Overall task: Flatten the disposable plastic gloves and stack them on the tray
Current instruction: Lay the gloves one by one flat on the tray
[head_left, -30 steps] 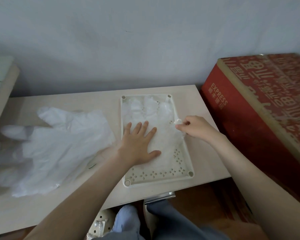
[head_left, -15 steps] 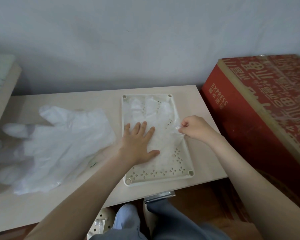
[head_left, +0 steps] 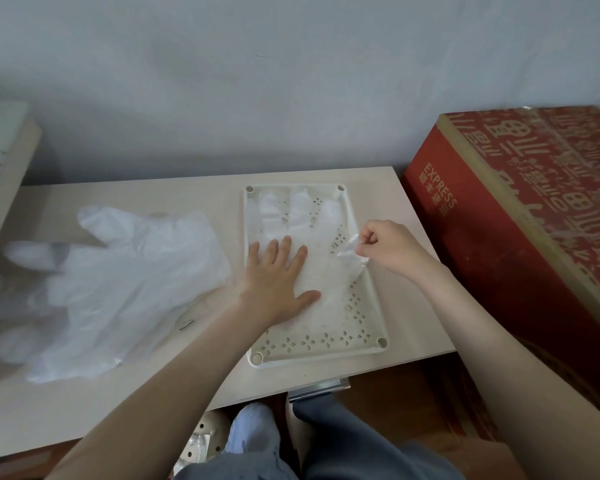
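Clear plastic glove (head_left: 321, 271) flat on tray (head_left: 371, 327), thumb flap lifted.

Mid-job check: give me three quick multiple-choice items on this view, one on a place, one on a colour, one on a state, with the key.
1. Where does the pile of loose gloves lie?
A. on the table, left of the tray
B. on the floor
C. inside the tray

2. What colour is the box right of the table?
A. blue
B. red
C. green

3. What is the right hand doing?
A. resting flat on the table
B. pinching an edge of the spread glove on the tray
C. hanging idle, holding nothing

Key: 1 A, the pile sits on the tabletop beside the tray's left rim; 2 B, its side and top are red; 3 B, its fingers hold a clear flap raised while the left hand presses the glove flat.
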